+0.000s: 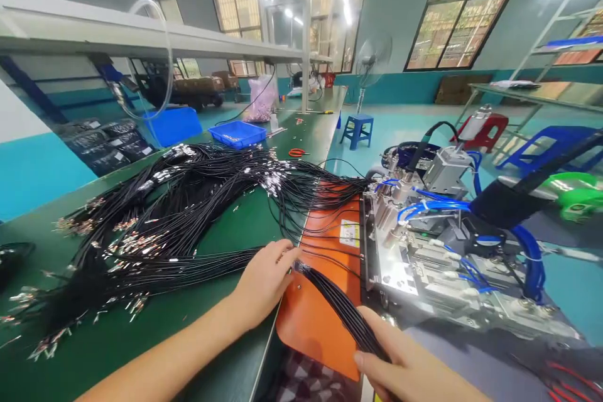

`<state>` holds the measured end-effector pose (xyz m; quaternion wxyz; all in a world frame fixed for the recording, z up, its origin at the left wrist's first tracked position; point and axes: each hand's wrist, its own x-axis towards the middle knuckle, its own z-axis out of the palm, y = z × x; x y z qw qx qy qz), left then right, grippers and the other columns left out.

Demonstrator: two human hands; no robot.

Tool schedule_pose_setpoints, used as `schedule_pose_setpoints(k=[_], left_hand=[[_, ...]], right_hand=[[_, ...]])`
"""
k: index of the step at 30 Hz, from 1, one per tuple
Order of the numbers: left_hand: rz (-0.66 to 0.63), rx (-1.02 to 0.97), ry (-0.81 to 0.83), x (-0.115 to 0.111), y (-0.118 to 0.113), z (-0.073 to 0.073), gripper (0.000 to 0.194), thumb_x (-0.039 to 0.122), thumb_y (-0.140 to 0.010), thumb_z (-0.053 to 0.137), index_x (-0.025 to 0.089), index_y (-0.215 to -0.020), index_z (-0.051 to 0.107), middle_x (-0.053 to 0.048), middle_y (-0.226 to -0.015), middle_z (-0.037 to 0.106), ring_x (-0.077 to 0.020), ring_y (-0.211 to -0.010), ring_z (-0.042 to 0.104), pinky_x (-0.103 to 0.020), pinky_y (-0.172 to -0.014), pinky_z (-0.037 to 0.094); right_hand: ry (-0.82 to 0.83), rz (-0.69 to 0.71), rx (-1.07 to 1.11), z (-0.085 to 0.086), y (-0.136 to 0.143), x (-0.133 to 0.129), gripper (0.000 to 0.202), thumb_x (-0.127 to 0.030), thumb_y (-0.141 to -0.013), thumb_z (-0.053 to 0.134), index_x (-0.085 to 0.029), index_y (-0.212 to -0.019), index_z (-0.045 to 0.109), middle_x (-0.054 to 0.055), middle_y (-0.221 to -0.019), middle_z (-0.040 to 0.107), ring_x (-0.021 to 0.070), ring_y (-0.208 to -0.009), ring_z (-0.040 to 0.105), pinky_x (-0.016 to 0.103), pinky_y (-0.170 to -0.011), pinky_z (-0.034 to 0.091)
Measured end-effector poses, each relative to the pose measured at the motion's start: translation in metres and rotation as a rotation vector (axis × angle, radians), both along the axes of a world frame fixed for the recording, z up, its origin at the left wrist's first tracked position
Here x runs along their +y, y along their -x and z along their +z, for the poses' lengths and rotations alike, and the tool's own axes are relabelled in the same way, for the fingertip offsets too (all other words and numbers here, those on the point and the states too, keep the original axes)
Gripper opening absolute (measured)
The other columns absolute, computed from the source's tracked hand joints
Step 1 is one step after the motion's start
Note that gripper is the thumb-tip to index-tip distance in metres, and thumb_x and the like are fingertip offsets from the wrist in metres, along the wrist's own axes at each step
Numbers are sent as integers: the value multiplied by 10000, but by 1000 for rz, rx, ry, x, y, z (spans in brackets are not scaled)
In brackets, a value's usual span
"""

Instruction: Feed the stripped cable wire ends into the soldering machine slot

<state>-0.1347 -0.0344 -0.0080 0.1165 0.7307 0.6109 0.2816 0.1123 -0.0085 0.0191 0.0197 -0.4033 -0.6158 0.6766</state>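
Note:
My left hand (269,273) is closed around a bundle of thin black cables (202,267) near the edge of the green table. Part of that bundle trails left across the tabletop. Farther right, my right hand (391,352) grips a thick black length of cable bundle (342,308) above the orange board (315,326). Between the hands, a shiny clear or silvery section shows beside my left fingers. A large heap of black cables (188,188) with bare copper and white ends spreads over the table behind and left of my left hand.
Right of the orange board stands a metal machine (424,239) with blue air tubes. Several cables run from the heap to its edge. Farther back on the green table (320,132) are a blue tray (238,133), orange-handled pliers (298,152) and a pink bag (260,100). A shelf crosses overhead.

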Motion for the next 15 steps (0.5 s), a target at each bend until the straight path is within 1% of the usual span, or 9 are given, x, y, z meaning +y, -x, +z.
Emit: schedule_pose_setpoints(k=[1, 3, 5, 8, 10, 12, 13, 14, 15], left_hand=[[-43, 58, -26, 7, 4, -2, 262, 129, -844, 499, 210, -1073, 599, -102, -1095, 607, -259, -1029, 544, -470, -910, 437], [-114, 73, -28, 15, 12, -7, 193, 145, -857, 502, 209, -982, 635, -77, -971, 649, -229, -910, 585, -412, -830, 487], [-161, 88, -57, 16, 19, -10, 172, 172, -876, 494, 202, -951, 645, -75, -945, 664, -211, -873, 596, -375, -797, 499], [-163, 65, -98, 10, 24, -9, 171, 196, -887, 485, 193, -904, 655, -77, -930, 675, -203, -869, 598, -365, -807, 483], [-135, 22, -107, 6, 24, -3, 174, 201, -890, 480, 190, -894, 653, -74, -910, 668, -197, -865, 593, -348, -804, 472], [-91, -34, -95, 6, 21, 7, 183, 206, -894, 471, 185, -887, 652, -71, -879, 648, -186, -846, 586, -315, -775, 467], [-65, -61, -80, 9, 19, 12, 187, 214, -892, 472, 183, -876, 656, -69, -857, 636, -181, -821, 583, -297, -745, 464], [-41, -84, -58, 14, 16, 17, 187, 222, -886, 481, 181, -861, 662, -66, -835, 627, -177, -793, 580, -283, -714, 458], [-21, -104, -30, 20, 13, 21, 181, 226, -872, 498, 181, -839, 670, -62, -808, 624, -174, -759, 576, -273, -680, 448]], right_hand=[[18, 1, 7, 1, -2, -1, 255, -262, -793, 477, -193, -1038, 471, -82, -547, 453, 80, -461, 440, 173, -465, 345], [81, -6, 29, 0, -3, -1, 301, -306, -801, 473, -177, -1073, 462, -88, -526, 433, 72, -422, 401, 172, -437, 317], [156, -23, 67, -3, -3, -2, 390, -347, -798, 479, -158, -1137, 438, -96, -513, 409, 68, -394, 373, 171, -415, 297], [203, -47, 118, -6, -4, -2, 519, -376, -798, 486, -138, -1249, 386, -97, -511, 399, 72, -387, 356, 168, -400, 295], [127, -63, 115, -5, -7, -3, 536, -364, -811, 482, -148, -1292, 386, -71, -550, 460, 84, -420, 402, 171, -426, 345], [-9, -55, 68, -1, -11, -5, 522, -338, -809, 498, -170, -1299, 431, -7, -691, 586, 130, -570, 545, 202, -537, 451], [-83, -37, 38, 1, -13, -6, 518, -330, -801, 516, -181, -1293, 460, 27, -806, 636, 170, -710, 605, 230, -635, 492], [-149, -20, 12, 2, -15, -7, 511, -328, -793, 535, -194, -1284, 487, 51, -929, 657, 211, -862, 620, 257, -739, 502], [-195, 1, -7, 3, -17, -9, 504, -330, -787, 552, -207, -1274, 508, 58, -1027, 657, 245, -990, 600, 274, -826, 491]])
